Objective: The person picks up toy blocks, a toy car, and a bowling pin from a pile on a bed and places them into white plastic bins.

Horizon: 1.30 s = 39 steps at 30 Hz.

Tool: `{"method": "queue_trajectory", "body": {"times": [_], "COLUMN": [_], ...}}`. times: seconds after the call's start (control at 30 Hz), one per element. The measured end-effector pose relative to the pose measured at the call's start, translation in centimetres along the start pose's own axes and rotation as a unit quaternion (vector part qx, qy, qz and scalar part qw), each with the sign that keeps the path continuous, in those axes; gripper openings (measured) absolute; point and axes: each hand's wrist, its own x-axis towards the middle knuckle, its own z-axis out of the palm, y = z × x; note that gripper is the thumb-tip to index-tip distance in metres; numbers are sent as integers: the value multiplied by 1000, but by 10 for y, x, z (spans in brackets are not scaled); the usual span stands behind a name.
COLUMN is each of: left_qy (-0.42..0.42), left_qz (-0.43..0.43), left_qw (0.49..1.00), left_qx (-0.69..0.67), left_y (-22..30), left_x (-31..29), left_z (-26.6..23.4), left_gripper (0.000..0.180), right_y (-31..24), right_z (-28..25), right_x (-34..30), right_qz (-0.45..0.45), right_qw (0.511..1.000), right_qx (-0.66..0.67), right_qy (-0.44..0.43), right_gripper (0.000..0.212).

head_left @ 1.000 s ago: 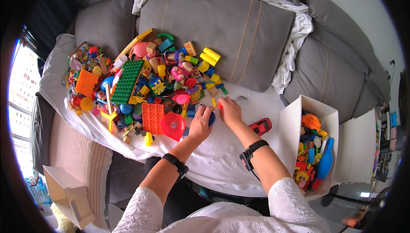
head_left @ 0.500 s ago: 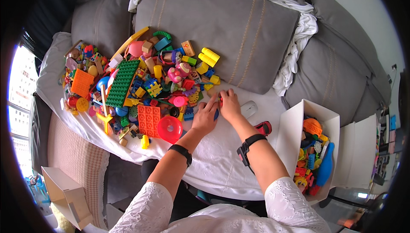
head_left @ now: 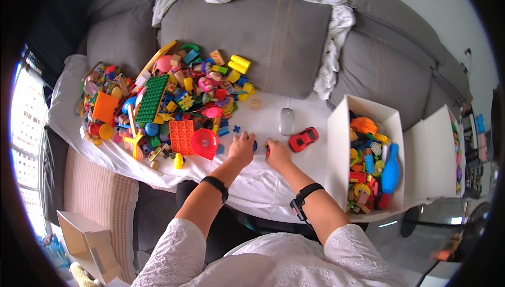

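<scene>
Over the white cloth, my left hand (head_left: 242, 149) is closed with its fingers curled. A small dark blue rounded piece (head_left: 255, 145) shows at its thumb side, partly hidden. Just to the right, my right hand (head_left: 279, 155) is pinched round a small red and dark toy piece (head_left: 267, 149), mostly covered by the fingers. The hands are apart. Beyond the left fingers lies a small blue cross-shaped piece (head_left: 236, 128). A red toy car (head_left: 303, 139) sits right of my right hand, with a grey-white computer mouse (head_left: 286, 122) behind it.
At left spreads a big pile of toys, with a green studded plate (head_left: 152, 99), an orange studded plate (head_left: 182, 137) and a red funnel-like dish (head_left: 204, 144). A white box (head_left: 336, 150) at right holds toys, including a blue bowling pin (head_left: 390, 169). Grey sofa cushions (head_left: 247, 39) stand behind.
Both hands have drawn back toward me and moved apart. The red car, partly covered by my right arm before, now shows whole. The view has shifted to the right.
</scene>
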Motion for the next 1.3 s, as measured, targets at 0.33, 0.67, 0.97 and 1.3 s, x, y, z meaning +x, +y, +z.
{"method": "queue_trajectory", "body": {"times": [0.33, 0.67, 0.97, 1.3], "left_qy": [-21, -20, 153, 190], "left_qz": [-2, 264, 211, -66], "left_qw": [943, 908, 924, 973], "left_qx": [-331, -323, -278, -114], "left_y": [67, 279, 164, -20], "left_x": [-24, -1, -27, -67], "left_z": [-29, -62, -4, -5], "left_gripper": [25, 80, 75, 82], "right_y": [-21, 106, 17, -36], "right_z": [-104, -233, -195, 19], "right_x": [-77, -126, -122, -11], "right_qz": [-14, -17, -134, -147], "right_qw": [977, 927, 940, 986], "right_qx": [190, -10, 12, 72], "right_qy": [100, 374, 312, 39], "right_gripper": [15, 39, 42, 70]}}
